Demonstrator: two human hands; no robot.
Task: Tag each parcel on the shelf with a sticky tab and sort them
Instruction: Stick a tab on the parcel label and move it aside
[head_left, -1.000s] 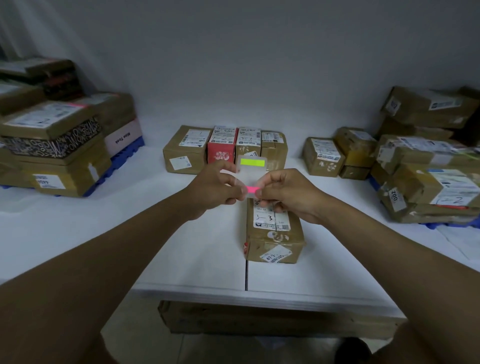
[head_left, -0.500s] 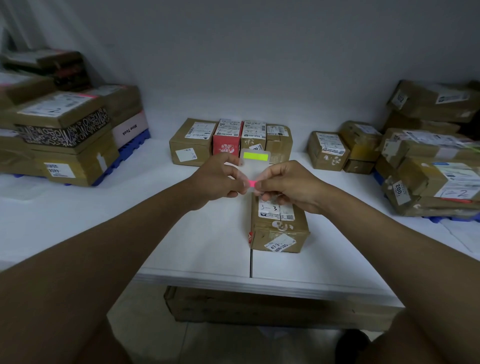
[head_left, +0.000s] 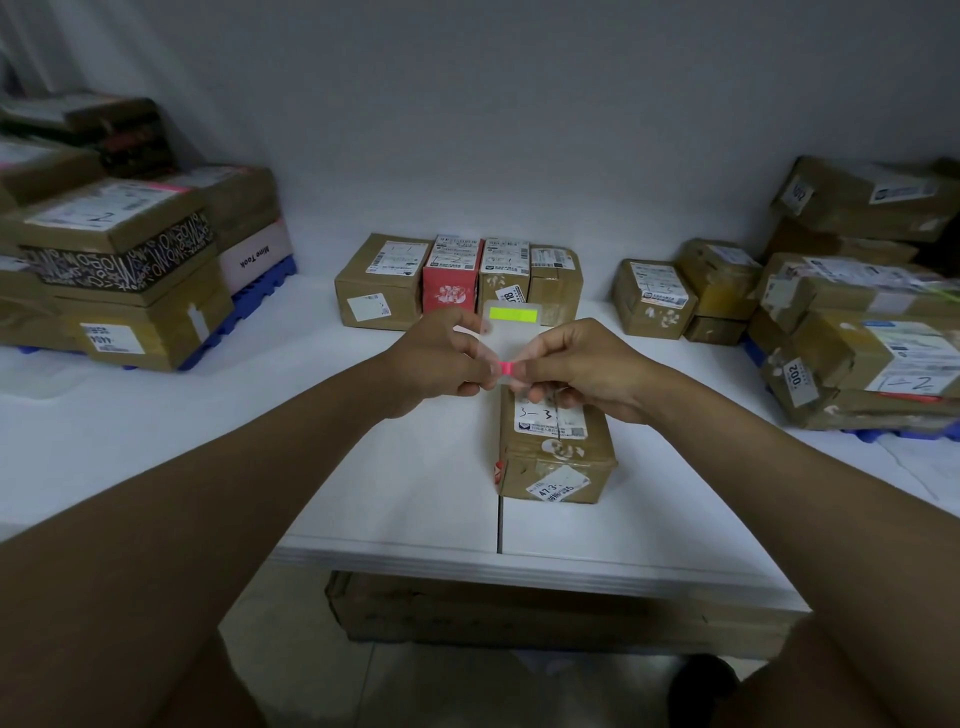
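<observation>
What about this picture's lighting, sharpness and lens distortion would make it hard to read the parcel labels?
Head view: dim, bluish light with dark corners; wide-angle bending curves the shelf edge and stretches the forearms; side stacks such as the right-hand pile look soft; the near parcel is sharpest, its "3-3" mark legible but the fine print is not; the pink tab glows saturated.

Dim, cool, bluish light with no lamp in sight; the white shelf (head_left: 156, 415) is the brightest surface and fades to grey toward the back wall (head_left: 467, 130). Shadows are soft, darkest under the shelf edge below the hands. Wide-angle bending bows the shelf and stretches both forearms toward the lower corners. Parcels far to either side of the hands (head_left: 441, 358) look smeared and soft; print is hardly readable
</observation>
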